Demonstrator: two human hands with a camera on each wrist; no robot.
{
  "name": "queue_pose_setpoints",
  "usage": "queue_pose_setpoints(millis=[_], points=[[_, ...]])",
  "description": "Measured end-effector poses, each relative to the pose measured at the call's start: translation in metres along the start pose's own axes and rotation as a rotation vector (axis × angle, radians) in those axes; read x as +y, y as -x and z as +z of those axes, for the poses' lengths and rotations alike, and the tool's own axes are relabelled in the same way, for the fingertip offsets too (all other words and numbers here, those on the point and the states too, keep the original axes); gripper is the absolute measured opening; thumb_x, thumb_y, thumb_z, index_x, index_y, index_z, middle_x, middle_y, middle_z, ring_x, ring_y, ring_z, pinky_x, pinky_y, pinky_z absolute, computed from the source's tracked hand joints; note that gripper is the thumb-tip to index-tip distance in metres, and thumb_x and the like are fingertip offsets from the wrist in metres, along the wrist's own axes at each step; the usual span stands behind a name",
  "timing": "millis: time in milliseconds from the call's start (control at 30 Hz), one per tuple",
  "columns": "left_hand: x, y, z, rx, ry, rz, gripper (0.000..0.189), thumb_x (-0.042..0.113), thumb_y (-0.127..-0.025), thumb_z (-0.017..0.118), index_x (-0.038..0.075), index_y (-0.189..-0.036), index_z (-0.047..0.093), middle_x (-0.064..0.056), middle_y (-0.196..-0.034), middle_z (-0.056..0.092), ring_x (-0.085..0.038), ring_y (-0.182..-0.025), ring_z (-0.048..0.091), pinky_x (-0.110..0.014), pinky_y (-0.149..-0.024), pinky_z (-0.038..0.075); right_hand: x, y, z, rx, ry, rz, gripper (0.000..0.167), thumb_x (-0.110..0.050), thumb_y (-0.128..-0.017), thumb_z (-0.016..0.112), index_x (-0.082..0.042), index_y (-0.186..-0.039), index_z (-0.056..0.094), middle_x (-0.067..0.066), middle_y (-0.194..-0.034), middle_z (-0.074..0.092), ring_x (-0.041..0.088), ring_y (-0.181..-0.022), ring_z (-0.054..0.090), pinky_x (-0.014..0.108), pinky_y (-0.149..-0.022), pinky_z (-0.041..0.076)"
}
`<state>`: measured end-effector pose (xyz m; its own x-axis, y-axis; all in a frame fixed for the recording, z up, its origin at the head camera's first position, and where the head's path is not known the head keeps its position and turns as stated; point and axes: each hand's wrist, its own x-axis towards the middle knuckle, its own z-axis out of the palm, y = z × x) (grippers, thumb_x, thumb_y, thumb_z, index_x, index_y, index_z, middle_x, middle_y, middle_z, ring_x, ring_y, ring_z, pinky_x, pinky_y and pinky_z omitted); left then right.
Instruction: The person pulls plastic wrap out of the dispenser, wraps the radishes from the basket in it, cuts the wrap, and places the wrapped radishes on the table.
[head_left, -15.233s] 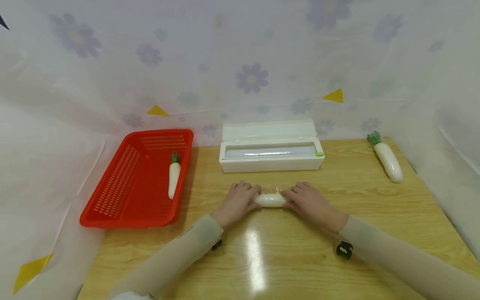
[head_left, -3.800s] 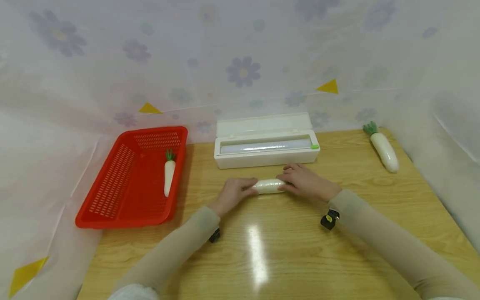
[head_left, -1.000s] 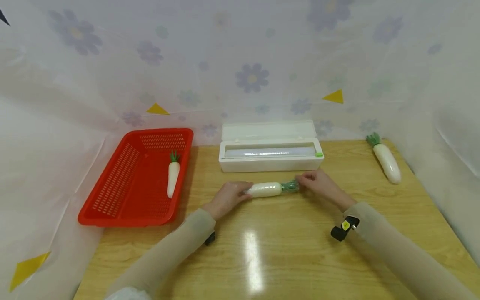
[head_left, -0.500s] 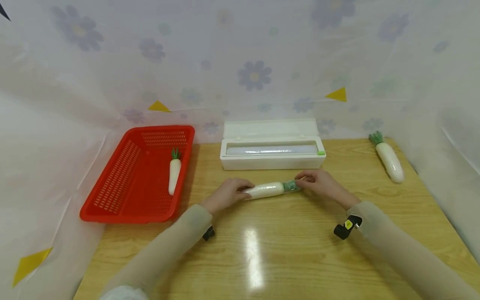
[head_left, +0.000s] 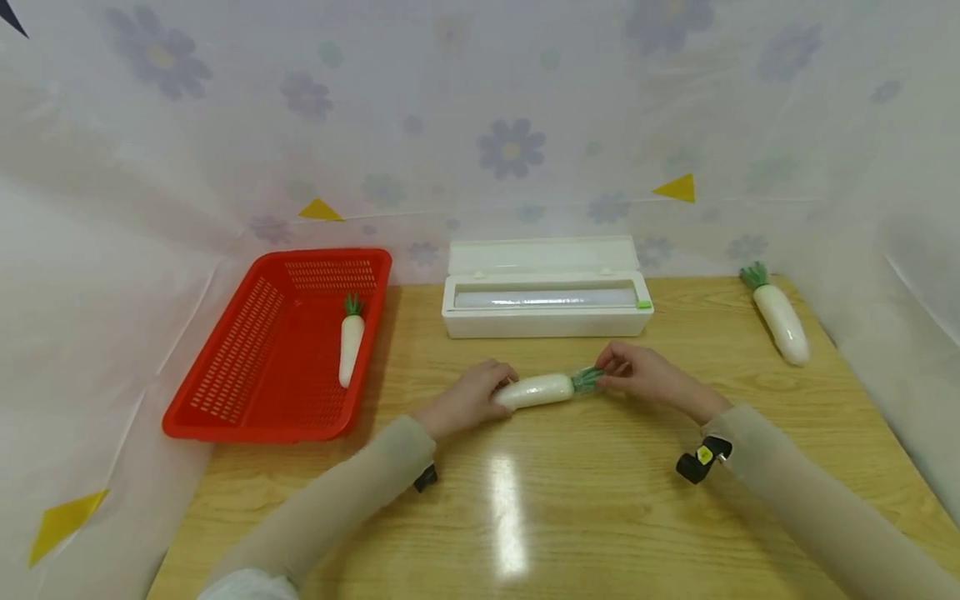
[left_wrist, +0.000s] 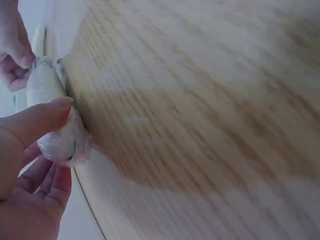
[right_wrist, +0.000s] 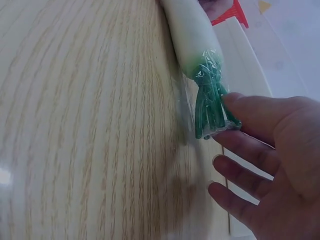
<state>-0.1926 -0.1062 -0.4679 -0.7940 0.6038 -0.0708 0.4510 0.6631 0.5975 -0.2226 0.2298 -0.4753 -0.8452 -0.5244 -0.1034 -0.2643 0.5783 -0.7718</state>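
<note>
A white radish (head_left: pixel 542 391) with green leaves, wrapped in clear plastic film, lies crosswise on the wooden table. My left hand (head_left: pixel 468 398) holds its root end; in the left wrist view, the thumb lies on top and fingers curl beneath, with bunched film (left_wrist: pixel 75 142) at the tip. At the leafy end, my right hand (head_left: pixel 647 377) pinches the film around the leaves (right_wrist: pixel 210 107) between thumb and forefinger. Its other fingers are spread loosely. Just behind the radish stands a white box (head_left: pixel 547 323) with its lid up and a roll of cling film (head_left: pixel 546 298) inside.
At the left is a red basket (head_left: pixel 258 429) with a smaller white radish (head_left: pixel 351 350) along its right side. A wrapped-looking radish (head_left: pixel 782 323) with green leaves lies at the table's far right. A flowered cloth (head_left: pixel 420 108) hangs behind the table.
Earlier both hands gripped the radish's body; my right hand has since shifted right to the leaf end, uncovering the leaves. Lately the radish has turned slightly, while box and basket stay put.
</note>
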Motion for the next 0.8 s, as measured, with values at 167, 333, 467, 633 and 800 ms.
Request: queue_pose_setpoints(millis=[167, 333, 467, 633, 800], points=[[0.0031, 0.0032, 0.0039, 0.004, 0.006, 0.006, 0.046, 0.016, -0.089, 0.085, 0.003, -0.126, 0.063, -0.007, -0.114, 0.061, -0.019, -0.103, 0.057, -0.036, -0.095, 0.051, -0.0022, 0.0016, 0.0009, 0.021, 0.059, -0.043, 0.016, -0.018, -0.098, 0.074, -0.009, -0.109, 0.066, 0.003, -0.103, 0.072, 0.019, -0.096, 0.067, 0.034, -0.078, 0.055], [0.0031, 0.0082, 0.0079, 0.005, -0.001, 0.051, 0.035, 0.028, -0.099, 0.074, 0.006, -0.125, 0.065, -0.005, -0.112, 0.065, -0.016, -0.1, 0.06, -0.032, -0.091, 0.053, -0.0018, 0.0034, 0.0015, 0.027, 0.103, -0.065, 0.013, -0.018, -0.099, 0.073, -0.011, -0.108, 0.067, 0.0, -0.104, 0.072, 0.018, -0.099, 0.068, 0.04, -0.084, 0.056], [0.0027, 0.009, 0.0093, 0.023, 0.012, 0.092, 0.024, 0.024, -0.107, 0.061, 0.006, -0.122, 0.067, -0.004, -0.108, 0.067, -0.015, -0.099, 0.062, -0.03, -0.088, 0.054, -0.0008, 0.0046, 0.0014, 0.039, 0.124, -0.075, 0.011, -0.015, -0.099, 0.073, -0.012, -0.107, 0.067, 0.0, -0.103, 0.072, 0.02, -0.099, 0.068, 0.043, -0.085, 0.057], [0.0029, 0.0082, 0.01, -0.003, 0.084, 0.054, 0.029, 0.021, -0.101, 0.07, 0.006, -0.126, 0.067, -0.004, -0.109, 0.067, -0.016, -0.102, 0.064, -0.03, -0.092, 0.054, -0.0016, 0.006, 0.0014, 0.049, 0.153, -0.102, 0.006, -0.011, -0.098, 0.073, -0.011, -0.101, 0.068, -0.001, -0.099, 0.073, 0.02, -0.096, 0.069, 0.045, -0.085, 0.057], [0.0066, 0.0081, 0.0097, -0.01, 0.137, 0.039, 0.038, 0.021, -0.096, 0.077, 0.003, -0.128, 0.069, -0.006, -0.108, 0.067, -0.019, -0.103, 0.065, -0.03, -0.094, 0.054, -0.002, 0.0088, 0.0019, 0.053, 0.165, -0.127, 0.007, -0.01, -0.097, 0.074, -0.01, -0.094, 0.068, -0.004, -0.094, 0.072, 0.016, -0.093, 0.068, 0.045, -0.084, 0.057]])
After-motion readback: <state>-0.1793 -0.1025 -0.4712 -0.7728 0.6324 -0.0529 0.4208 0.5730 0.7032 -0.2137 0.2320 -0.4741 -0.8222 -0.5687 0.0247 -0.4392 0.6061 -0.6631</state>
